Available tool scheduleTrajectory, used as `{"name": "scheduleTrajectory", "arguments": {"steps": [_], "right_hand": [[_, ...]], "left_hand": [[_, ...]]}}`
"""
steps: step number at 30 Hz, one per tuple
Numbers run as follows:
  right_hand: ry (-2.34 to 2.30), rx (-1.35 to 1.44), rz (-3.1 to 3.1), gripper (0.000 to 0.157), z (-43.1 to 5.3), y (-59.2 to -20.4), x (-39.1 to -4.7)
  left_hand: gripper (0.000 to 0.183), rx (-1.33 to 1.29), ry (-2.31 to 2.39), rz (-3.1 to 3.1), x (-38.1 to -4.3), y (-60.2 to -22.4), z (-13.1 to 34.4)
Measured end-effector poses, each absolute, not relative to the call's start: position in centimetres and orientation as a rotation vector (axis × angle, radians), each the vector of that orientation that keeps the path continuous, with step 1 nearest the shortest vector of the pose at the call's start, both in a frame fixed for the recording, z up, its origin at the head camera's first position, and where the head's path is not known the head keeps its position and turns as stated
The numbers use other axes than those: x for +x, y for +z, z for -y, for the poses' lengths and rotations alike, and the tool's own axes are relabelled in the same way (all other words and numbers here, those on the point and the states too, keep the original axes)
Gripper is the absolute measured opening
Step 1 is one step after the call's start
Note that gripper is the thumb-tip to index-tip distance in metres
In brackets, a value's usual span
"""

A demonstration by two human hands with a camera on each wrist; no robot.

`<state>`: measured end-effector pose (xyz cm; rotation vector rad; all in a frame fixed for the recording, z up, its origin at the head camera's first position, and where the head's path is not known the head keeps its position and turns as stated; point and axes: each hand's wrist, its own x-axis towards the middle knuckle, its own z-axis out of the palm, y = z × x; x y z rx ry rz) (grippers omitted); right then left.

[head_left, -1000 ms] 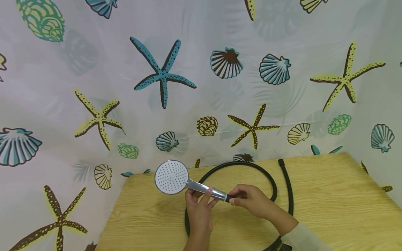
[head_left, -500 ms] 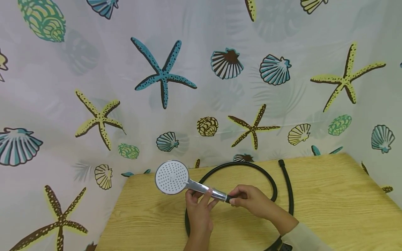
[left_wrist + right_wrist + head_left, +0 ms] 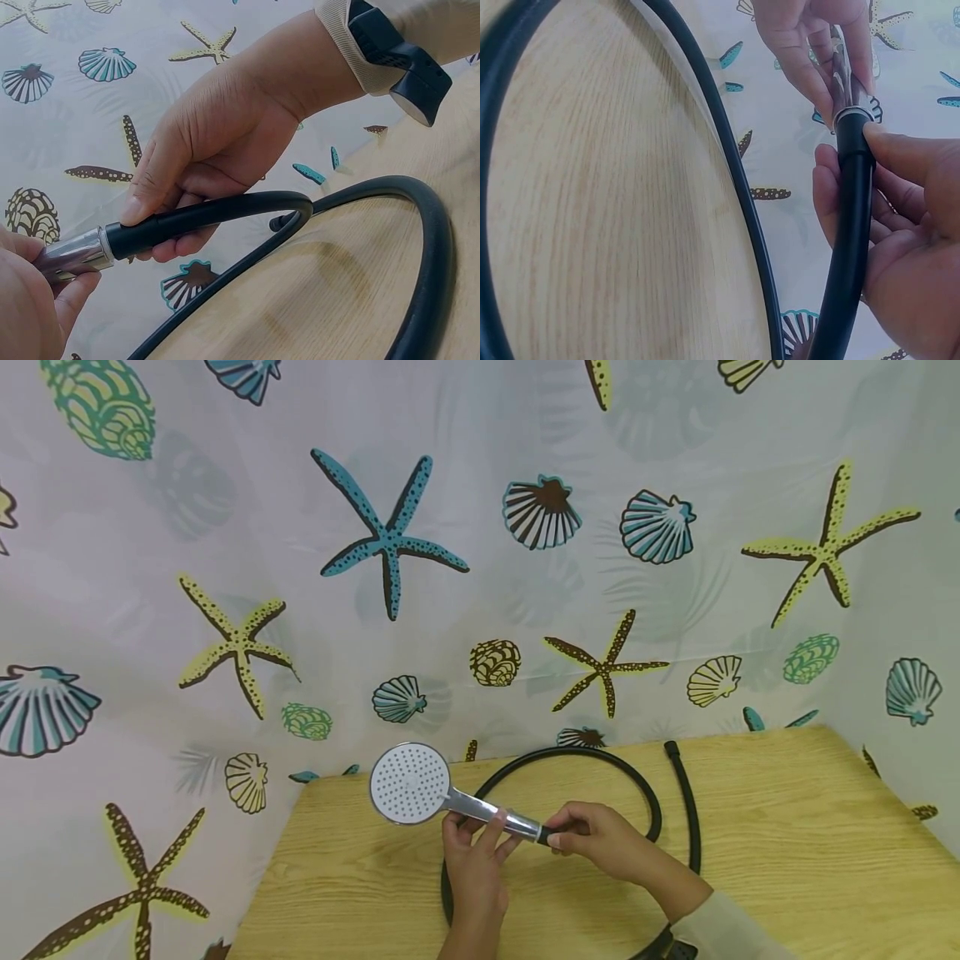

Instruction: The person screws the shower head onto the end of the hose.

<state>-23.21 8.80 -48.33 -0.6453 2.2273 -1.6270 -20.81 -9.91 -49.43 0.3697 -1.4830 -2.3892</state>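
Observation:
A chrome shower head [image 3: 410,783] with a round white spray face is held up over the wooden table, tilted, its handle sloping down to the right. My left hand [image 3: 476,868] grips the handle from below, thumb across its front. At the handle's lower end, my right hand [image 3: 600,842] pinches the black end of the shower hose [image 3: 853,187] between thumb and fingers. In the left wrist view the black hose end [image 3: 135,235] meets the chrome handle end [image 3: 79,253] in line, a thin pale ring showing at the joint.
The hose loops over the wooden table [image 3: 810,827], and its free end [image 3: 671,748] lies near the back edge on the right. A curtain [image 3: 480,568] printed with starfish and shells hangs behind the table and along its sides. A dark wrist device [image 3: 401,64] sits on the right sleeve.

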Motion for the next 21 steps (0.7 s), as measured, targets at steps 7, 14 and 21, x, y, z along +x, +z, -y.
{"name": "scheduleTrajectory", "arguments": {"steps": [7,14,21], "right_hand": [[-1.627,-0.636,-2.229,0.020,-8.86,-48.33,-23.18],[-1.630,-0.611,-2.241,0.024,-8.87,-48.59,-23.15],[-1.580,-0.618,-2.303,0.025,-8.83,-48.83,-23.13]], "left_hand": [[0.051,0.378,-2.392,1.484,-20.89,-49.55,9.89],[0.050,0.382,-2.402,1.475,-20.86,-49.54,9.81],[0.050,0.379,-2.400,1.474,-20.82,-49.50,9.79]]}}
